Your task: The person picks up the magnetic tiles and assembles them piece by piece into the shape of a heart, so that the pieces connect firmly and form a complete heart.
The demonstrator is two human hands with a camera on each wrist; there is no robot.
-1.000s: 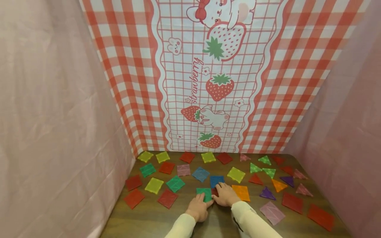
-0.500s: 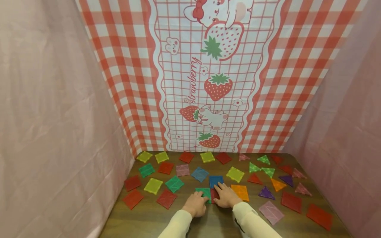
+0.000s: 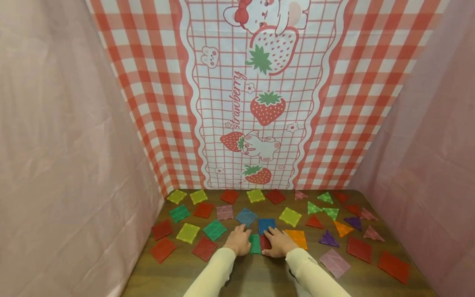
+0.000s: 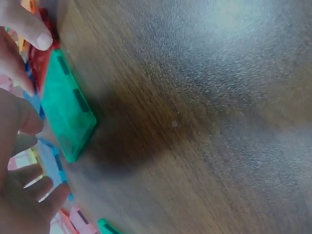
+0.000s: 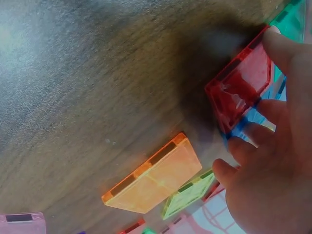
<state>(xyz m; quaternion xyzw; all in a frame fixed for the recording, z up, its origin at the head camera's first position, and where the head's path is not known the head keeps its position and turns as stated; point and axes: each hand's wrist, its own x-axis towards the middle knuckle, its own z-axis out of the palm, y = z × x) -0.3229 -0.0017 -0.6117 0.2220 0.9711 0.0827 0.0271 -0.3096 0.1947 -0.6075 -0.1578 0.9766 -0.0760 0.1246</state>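
Note:
A green square magnetic tile, a dark red one and a blue one lie flat together, the green beside the red and the blue behind the red. My left hand is over the green tile's left side, partly hiding it. Its fingers are spread and grip nothing in the left wrist view. My right hand rests on the red and blue tiles. In the right wrist view its thumb touches the red tile near the green one, and its other fingers reach over the blue tile.
Just right of my right hand lies an orange square tile. Behind my left hand is a lighter blue tile. Several square tiles spread left and back; triangles such as a purple one lie right. A checked cloth hangs behind the table.
My left hand has moved left and slightly forward from the green tile's seam, its fingers lifting off. My right hand stays on the red and blue tiles. The whole view has shifted slightly.

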